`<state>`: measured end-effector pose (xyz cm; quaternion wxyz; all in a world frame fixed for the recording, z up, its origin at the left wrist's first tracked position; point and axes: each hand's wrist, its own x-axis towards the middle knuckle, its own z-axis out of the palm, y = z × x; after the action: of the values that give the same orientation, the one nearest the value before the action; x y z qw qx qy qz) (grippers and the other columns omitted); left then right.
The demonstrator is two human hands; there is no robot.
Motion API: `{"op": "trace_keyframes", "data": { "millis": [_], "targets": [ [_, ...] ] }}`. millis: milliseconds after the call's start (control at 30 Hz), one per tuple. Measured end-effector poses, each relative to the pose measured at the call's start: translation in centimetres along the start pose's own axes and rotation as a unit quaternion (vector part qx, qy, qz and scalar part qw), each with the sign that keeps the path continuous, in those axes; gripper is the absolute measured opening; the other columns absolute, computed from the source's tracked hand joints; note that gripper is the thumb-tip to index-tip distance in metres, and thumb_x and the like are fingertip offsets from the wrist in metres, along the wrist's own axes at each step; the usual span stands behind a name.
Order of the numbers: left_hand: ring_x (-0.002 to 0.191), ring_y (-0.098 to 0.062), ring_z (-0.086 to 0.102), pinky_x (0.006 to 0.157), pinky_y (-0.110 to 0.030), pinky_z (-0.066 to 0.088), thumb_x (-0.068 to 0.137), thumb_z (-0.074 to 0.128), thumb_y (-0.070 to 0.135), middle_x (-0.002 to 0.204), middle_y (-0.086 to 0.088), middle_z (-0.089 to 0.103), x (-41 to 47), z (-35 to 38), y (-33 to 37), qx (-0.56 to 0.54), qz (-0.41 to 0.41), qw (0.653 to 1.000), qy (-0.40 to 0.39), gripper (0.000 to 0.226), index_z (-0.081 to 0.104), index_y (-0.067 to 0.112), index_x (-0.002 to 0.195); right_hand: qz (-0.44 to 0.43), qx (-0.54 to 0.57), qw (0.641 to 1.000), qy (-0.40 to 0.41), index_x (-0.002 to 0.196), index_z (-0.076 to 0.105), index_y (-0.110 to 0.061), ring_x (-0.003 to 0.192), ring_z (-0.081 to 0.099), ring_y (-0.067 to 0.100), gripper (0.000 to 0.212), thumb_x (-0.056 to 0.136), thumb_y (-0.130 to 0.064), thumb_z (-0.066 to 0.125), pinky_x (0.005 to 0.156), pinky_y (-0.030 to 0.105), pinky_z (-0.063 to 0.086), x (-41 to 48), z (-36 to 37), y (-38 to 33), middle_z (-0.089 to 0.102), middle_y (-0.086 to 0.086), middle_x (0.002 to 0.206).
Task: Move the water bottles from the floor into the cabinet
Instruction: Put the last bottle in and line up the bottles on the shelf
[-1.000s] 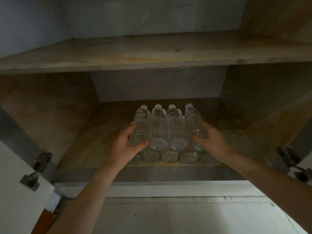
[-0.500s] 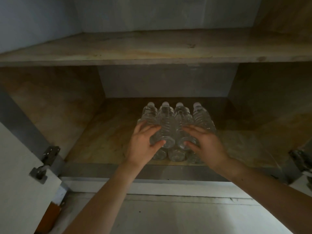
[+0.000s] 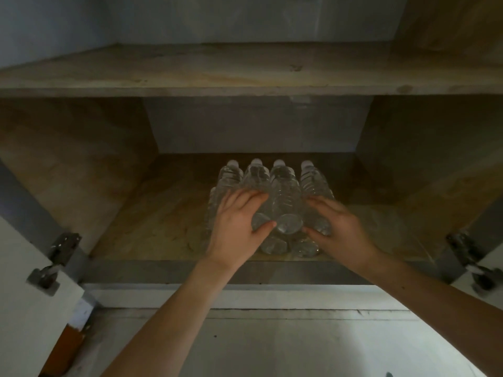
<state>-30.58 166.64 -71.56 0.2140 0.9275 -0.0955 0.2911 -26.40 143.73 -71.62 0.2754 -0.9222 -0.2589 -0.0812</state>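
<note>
Both arms bare, stretched forward. Left forearm enters at 7 o'clock and runs toward 1 o'clock, wrist straight. Left hand point(image 3: 239, 221) palm down, fingers spread and curved over top of water bottles point(image 3: 285, 197), tips toward 1 o'clock. Thumb hooked round bottle end at 3 o'clock side of hand. Right forearm enters at 4 o'clock and runs toward 10 o'clock. Right hand point(image 3: 340, 227) palm down, fingers curved over bottles, tips toward 10 o'clock, thumb tucked at 9 o'clock side. Hands near each other, not touching.
</note>
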Motion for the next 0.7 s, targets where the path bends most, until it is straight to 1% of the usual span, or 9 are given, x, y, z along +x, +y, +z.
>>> {"op": "trace_keyframes", "data": {
  "millis": [100, 200, 333, 467, 500, 567, 600, 667, 700],
  "targets": [
    [0.131, -0.013, 0.047, 0.119, -0.039, 0.02, 0.085, 0.07, 0.042, 0.135, 0.005, 0.059, 0.7, 1.4, 1.5, -0.019, 0.011, 0.999, -0.033, 0.054, 0.057, 0.023, 0.134, 0.025, -0.005, 1.0, 0.015, 0.142, 0.049, -0.024, 0.133, 0.047, 0.016, 0.056, 0.089, -0.028, 0.069, 0.106, 0.04, 0.047, -1.2, -0.8, 1.6, 0.047, -0.004, 0.148],
    [0.128, -0.012, 0.05, 0.12, -0.044, 0.021, 0.086, 0.069, 0.04, 0.133, 0.007, 0.061, 0.7, 2.8, 1.8, -0.003, 0.015, 0.999, -0.053, 0.049, 0.059, 0.024, 0.131, 0.043, 0.008, 0.999, 0.02, 0.142, 0.049, -0.024, 0.131, 0.049, 0.017, 0.054, 0.091, -0.018, 0.067, 0.108, 0.038, 0.046, -1.4, -1.2, 2.1, 0.047, -0.005, 0.148],
    [0.121, -0.011, 0.057, 0.118, -0.045, 0.026, 0.086, 0.071, 0.029, 0.127, 0.008, 0.065, 0.7, 3.5, 1.9, -0.003, 0.001, 1.0, -0.019, 0.04, 0.064, 0.024, 0.125, 0.039, 0.005, 0.999, 0.009, 0.141, 0.052, -0.022, 0.131, 0.05, 0.018, 0.051, 0.092, -0.015, 0.064, 0.109, 0.037, 0.045, -1.1, -1.1, 2.2, 0.049, -0.003, 0.147],
    [0.121, -0.01, 0.056, 0.118, -0.044, 0.025, 0.087, 0.07, 0.029, 0.126, 0.008, 0.065, 0.7, 3.7, 2.1, 0.0, -0.002, 1.0, -0.006, 0.039, 0.064, 0.024, 0.125, 0.043, 0.003, 0.999, 0.017, 0.141, 0.051, -0.024, 0.132, 0.049, 0.016, 0.051, 0.093, -0.016, 0.065, 0.109, 0.03, 0.042, -0.8, -0.9, 2.4, 0.049, -0.006, 0.147],
    [0.121, -0.012, 0.057, 0.118, -0.045, 0.026, 0.087, 0.07, 0.028, 0.126, 0.006, 0.065, 0.6, 3.7, 2.2, 0.003, 0.001, 1.0, -0.004, 0.039, 0.064, 0.023, 0.125, 0.046, 0.004, 0.999, 0.02, 0.141, 0.05, -0.026, 0.132, 0.049, 0.016, 0.052, 0.093, -0.017, 0.066, 0.109, 0.029, 0.042, -0.8, -0.9, 2.3, 0.048, -0.007, 0.147],
    [0.12, -0.016, 0.056, 0.115, -0.047, 0.031, 0.086, 0.072, 0.027, 0.124, 0.002, 0.065, 0.2, 3.5, 2.3, 0.014, 0.011, 1.0, 0.012, 0.039, 0.065, 0.02, 0.124, 0.073, 0.037, 0.996, 0.031, 0.14, 0.048, -0.033, 0.127, 0.053, 0.014, 0.055, 0.09, -0.027, 0.069, 0.104, 0.035, 0.049, -1.1, -0.6, 2.2, 0.049, -0.01, 0.145],
    [0.119, -0.018, 0.056, 0.112, -0.046, 0.035, 0.085, 0.072, 0.027, 0.123, 0.0, 0.065, -0.3, 3.5, 2.4, 0.012, 0.019, 0.999, 0.031, 0.039, 0.065, 0.018, 0.122, 0.096, 0.06, 0.993, 0.041, 0.139, 0.045, -0.037, 0.122, 0.056, 0.013, 0.059, 0.086, -0.037, 0.071, 0.099, 0.036, 0.053, -1.5, -0.4, 2.4, 0.051, -0.012, 0.142],
    [0.113, -0.018, 0.056, 0.103, -0.039, 0.043, 0.085, 0.071, 0.026, 0.118, -0.001, 0.065, -2.0, 3.9, 3.0, -0.012, 0.041, 0.997, 0.068, 0.035, 0.066, 0.016, 0.118, 0.138, 0.088, 0.985, 0.046, 0.14, 0.041, -0.039, 0.113, 0.062, 0.015, 0.07, 0.078, -0.058, 0.067, 0.094, 0.036, 0.056, -2.7, 0.1, 3.2, 0.058, -0.011, 0.135],
    [0.11, -0.017, 0.057, 0.098, -0.036, 0.046, 0.086, 0.07, 0.027, 0.115, 0.0, 0.066, -3.0, 4.2, 3.5, -0.028, 0.048, 0.996, 0.071, 0.033, 0.067, 0.015, 0.117, 0.154, 0.087, 0.984, 0.033, 0.14, 0.04, -0.039, 0.112, 0.064, 0.018, 0.073, 0.075, -0.061, 0.065, 0.094, 0.038, 0.056, -3.3, 0.4, 3.7, 0.06, -0.009, 0.133]
  ]
}}
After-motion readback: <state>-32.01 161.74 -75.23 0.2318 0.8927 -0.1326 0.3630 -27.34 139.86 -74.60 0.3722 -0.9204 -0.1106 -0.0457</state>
